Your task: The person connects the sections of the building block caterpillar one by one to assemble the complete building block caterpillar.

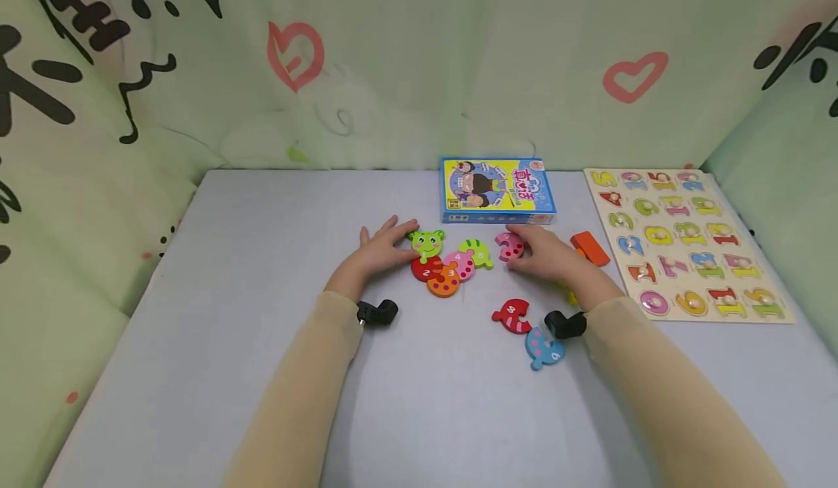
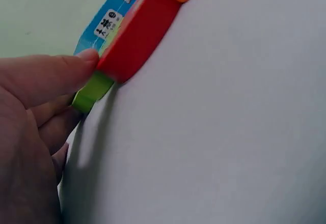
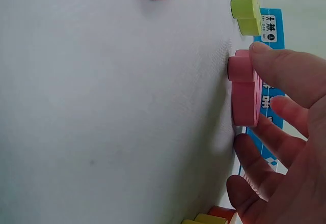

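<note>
- green frog-head pc [image 1: 427, 242]: smiley, lying face up
- red pc [image 1: 425, 270] w/ a 2: near side of frog-head pc, touching
- pink pc [image 1: 511, 246] w/ darker spots: face up, R of frog-head pc, well apart

Plain beige sleeves [image 1: 294, 382], wrist cameras [image 1: 381, 313] — black

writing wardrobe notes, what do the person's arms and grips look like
The left long beige fabric sleeve and matching right sleeve are plain. A small black rounded-end device sits at the left wrist, and another black device at the right. The left grip and right grip are bare; no gloves or cables show.
</note>
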Demonstrator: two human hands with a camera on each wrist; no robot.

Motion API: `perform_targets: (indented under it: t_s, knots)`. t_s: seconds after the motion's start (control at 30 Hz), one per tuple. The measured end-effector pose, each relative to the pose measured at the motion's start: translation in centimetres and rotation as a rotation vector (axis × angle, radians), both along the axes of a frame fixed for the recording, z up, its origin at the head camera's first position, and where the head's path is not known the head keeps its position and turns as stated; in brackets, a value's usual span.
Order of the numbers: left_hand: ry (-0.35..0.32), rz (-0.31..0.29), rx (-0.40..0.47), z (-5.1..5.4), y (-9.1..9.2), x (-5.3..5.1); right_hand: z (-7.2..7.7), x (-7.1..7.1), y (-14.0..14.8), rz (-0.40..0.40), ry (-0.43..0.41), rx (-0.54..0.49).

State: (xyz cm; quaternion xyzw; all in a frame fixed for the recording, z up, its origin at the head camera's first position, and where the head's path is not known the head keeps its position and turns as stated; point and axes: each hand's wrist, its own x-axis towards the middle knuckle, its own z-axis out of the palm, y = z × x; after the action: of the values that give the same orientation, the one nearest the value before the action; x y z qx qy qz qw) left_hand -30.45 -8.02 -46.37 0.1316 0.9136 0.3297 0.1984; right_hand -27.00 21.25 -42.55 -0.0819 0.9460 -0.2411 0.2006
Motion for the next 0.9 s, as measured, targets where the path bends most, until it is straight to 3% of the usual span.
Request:
perform_targets:
  t_s: [0.27, 0.53, 0.9]
  knots:
    - [-0.095, -0.025, -0.002, 0.66, 0.21, -0.85, -0.23, -0.19, 0.33, 0.007, -0.007, -0.005]
    - [-0.092, -0.016, -0.025, 0.83, -0.30, -0.52, -0.52, 0.27, -0.05, 0.030, -0.005, -0.030]
    - [-0.107, -0.013, -0.034, 0.84, 0.08, -0.89, -0.35, 0.50, 0.01, -0.021, -0.016, -0.012]
